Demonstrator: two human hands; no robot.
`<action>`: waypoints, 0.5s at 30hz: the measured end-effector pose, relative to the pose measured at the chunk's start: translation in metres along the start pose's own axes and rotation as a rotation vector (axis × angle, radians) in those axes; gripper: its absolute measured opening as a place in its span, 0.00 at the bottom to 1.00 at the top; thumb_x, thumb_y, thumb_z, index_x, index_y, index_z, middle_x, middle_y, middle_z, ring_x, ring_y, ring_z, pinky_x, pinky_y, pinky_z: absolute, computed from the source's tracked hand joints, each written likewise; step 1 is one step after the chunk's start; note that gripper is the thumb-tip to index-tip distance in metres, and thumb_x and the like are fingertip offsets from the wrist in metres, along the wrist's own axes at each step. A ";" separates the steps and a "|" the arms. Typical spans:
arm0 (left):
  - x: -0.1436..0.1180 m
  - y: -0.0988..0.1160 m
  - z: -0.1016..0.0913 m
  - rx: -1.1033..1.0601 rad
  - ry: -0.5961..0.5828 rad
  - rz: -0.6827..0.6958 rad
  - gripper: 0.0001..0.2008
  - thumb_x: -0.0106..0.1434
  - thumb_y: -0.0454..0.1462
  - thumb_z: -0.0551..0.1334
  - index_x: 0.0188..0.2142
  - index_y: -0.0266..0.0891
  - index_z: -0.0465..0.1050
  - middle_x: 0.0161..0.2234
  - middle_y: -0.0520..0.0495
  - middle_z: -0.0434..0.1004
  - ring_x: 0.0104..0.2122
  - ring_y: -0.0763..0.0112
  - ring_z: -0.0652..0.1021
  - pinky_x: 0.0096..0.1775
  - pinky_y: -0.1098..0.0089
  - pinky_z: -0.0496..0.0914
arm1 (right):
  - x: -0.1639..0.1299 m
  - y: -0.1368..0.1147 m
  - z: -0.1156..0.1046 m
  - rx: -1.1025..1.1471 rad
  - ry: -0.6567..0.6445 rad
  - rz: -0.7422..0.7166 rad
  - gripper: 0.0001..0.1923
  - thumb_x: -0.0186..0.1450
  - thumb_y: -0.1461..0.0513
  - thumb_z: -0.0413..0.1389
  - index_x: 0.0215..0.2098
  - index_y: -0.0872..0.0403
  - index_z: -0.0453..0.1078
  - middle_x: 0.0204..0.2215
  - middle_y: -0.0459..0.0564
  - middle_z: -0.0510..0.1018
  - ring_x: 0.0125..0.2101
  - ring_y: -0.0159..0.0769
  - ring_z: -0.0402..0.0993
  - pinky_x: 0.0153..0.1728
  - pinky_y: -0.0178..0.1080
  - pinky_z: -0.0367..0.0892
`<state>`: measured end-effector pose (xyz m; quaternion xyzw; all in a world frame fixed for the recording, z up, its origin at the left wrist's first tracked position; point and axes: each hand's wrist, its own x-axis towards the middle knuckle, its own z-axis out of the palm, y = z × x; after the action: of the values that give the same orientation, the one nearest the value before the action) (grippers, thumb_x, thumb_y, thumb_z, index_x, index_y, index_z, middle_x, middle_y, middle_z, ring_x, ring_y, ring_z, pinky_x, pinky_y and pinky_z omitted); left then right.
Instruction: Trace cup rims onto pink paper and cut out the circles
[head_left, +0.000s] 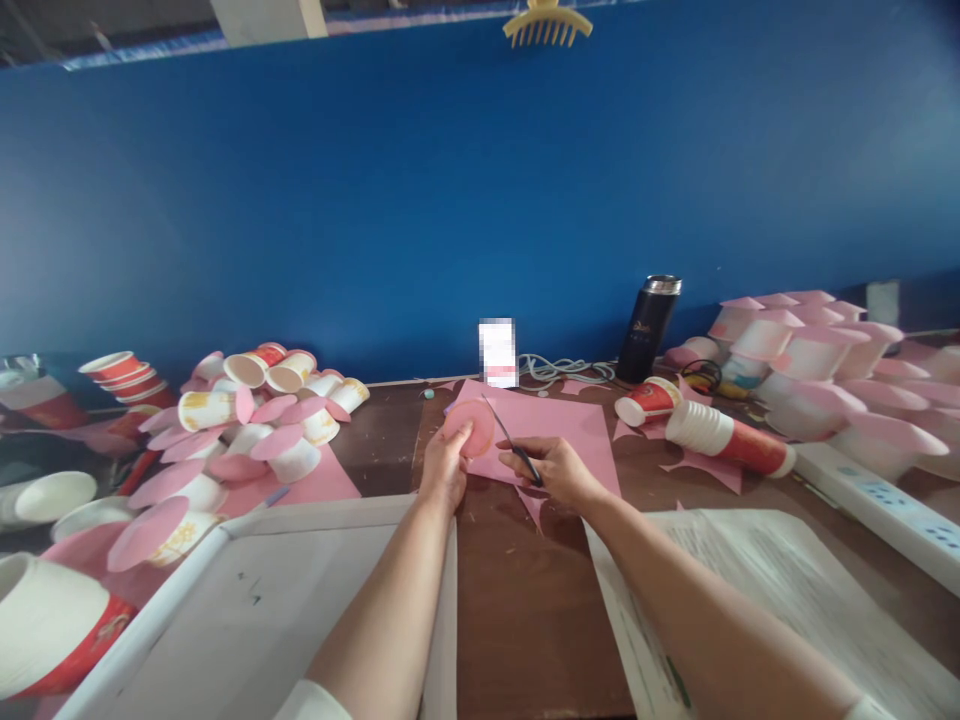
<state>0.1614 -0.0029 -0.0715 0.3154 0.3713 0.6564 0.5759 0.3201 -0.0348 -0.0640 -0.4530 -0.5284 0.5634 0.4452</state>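
Pinched in my left hand (450,455) is a round pink paper disc (478,415), held up over the table with the thumb on its face. My right hand (556,470) grips a pair of dark-handled scissors (506,432), whose blades point up and left beside the disc's right edge. Whether the blades touch the paper I cannot tell. Beneath both hands lies a large pink paper sheet (577,425) on the brown table. A pointed pink scrap (532,505) sits just below my right hand.
Paper cups with pink discs (277,440) crowd the left; more pink-topped cups (817,350) are stacked at right. A black thermos (649,325), a phone (497,350), a white cable (566,370) and a power strip (877,495) stand around. A white tray (300,600) and printed paper (780,590) flank my forearms.
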 end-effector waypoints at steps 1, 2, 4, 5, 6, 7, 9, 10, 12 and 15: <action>0.000 0.000 -0.001 -0.003 0.001 0.003 0.19 0.45 0.42 0.72 0.34 0.33 0.74 0.29 0.47 0.78 0.28 0.69 0.77 0.33 0.70 0.68 | 0.000 0.001 0.000 0.005 -0.003 -0.002 0.28 0.51 0.50 0.64 0.43 0.60 0.75 0.16 0.41 0.62 0.16 0.24 0.55 0.17 0.31 0.50; 0.000 0.000 -0.001 -0.010 0.002 0.004 0.19 0.45 0.42 0.72 0.34 0.33 0.74 0.28 0.47 0.78 0.28 0.69 0.77 0.32 0.70 0.68 | 0.000 0.001 -0.001 0.013 -0.012 -0.005 0.28 0.50 0.50 0.64 0.43 0.60 0.75 0.16 0.41 0.63 0.16 0.24 0.55 0.17 0.31 0.50; 0.000 0.001 -0.001 -0.029 0.006 -0.006 0.19 0.45 0.42 0.72 0.35 0.32 0.73 0.28 0.46 0.78 0.27 0.69 0.77 0.31 0.70 0.69 | 0.000 0.003 -0.002 0.024 -0.028 -0.016 0.28 0.50 0.50 0.65 0.43 0.60 0.75 0.16 0.41 0.63 0.16 0.24 0.55 0.16 0.31 0.49; -0.001 0.002 0.000 -0.041 0.005 -0.012 0.19 0.45 0.41 0.72 0.35 0.32 0.73 0.28 0.46 0.78 0.27 0.69 0.77 0.31 0.70 0.69 | 0.001 0.003 -0.002 0.026 -0.034 -0.020 0.28 0.50 0.50 0.65 0.43 0.59 0.75 0.16 0.41 0.63 0.16 0.24 0.55 0.16 0.31 0.49; -0.001 0.003 0.000 -0.053 0.004 -0.017 0.20 0.45 0.41 0.72 0.35 0.32 0.73 0.29 0.46 0.78 0.27 0.69 0.77 0.31 0.70 0.69 | 0.001 0.004 -0.002 0.026 -0.036 -0.022 0.27 0.50 0.51 0.65 0.43 0.59 0.75 0.16 0.41 0.63 0.16 0.24 0.55 0.16 0.31 0.49; -0.001 0.003 0.001 -0.063 0.005 -0.019 0.20 0.45 0.41 0.72 0.35 0.32 0.73 0.29 0.45 0.78 0.27 0.69 0.78 0.31 0.70 0.69 | 0.001 0.004 -0.002 0.025 -0.035 -0.020 0.28 0.49 0.50 0.65 0.43 0.59 0.75 0.16 0.41 0.63 0.16 0.24 0.55 0.16 0.31 0.48; -0.001 0.004 0.001 -0.079 0.006 -0.020 0.20 0.45 0.40 0.72 0.36 0.32 0.73 0.30 0.44 0.79 0.28 0.68 0.78 0.32 0.69 0.70 | 0.000 0.004 -0.002 0.023 -0.030 -0.009 0.28 0.49 0.50 0.65 0.42 0.59 0.75 0.16 0.41 0.63 0.16 0.24 0.55 0.16 0.31 0.48; -0.001 0.004 0.001 -0.085 0.004 -0.019 0.20 0.45 0.40 0.72 0.36 0.32 0.73 0.30 0.44 0.79 0.29 0.68 0.78 0.33 0.69 0.70 | 0.000 0.004 -0.002 0.024 -0.027 -0.002 0.28 0.49 0.50 0.65 0.42 0.59 0.75 0.16 0.40 0.62 0.16 0.23 0.55 0.17 0.31 0.48; -0.001 0.003 0.000 -0.092 0.002 -0.017 0.21 0.45 0.40 0.73 0.36 0.31 0.73 0.31 0.43 0.79 0.30 0.67 0.79 0.34 0.68 0.71 | 0.000 0.002 -0.001 0.031 -0.025 0.006 0.28 0.48 0.50 0.65 0.41 0.59 0.75 0.16 0.40 0.62 0.16 0.23 0.54 0.17 0.31 0.48; 0.000 0.003 0.000 -0.099 0.009 -0.011 0.21 0.45 0.39 0.73 0.36 0.31 0.72 0.31 0.43 0.79 0.30 0.67 0.79 0.35 0.67 0.71 | 0.000 0.000 0.000 0.049 -0.035 0.019 0.28 0.47 0.49 0.66 0.41 0.59 0.75 0.16 0.40 0.61 0.16 0.23 0.54 0.17 0.31 0.47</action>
<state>0.1594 -0.0033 -0.0689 0.2816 0.3430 0.6722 0.5926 0.3203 -0.0352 -0.0643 -0.4369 -0.5176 0.5885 0.4414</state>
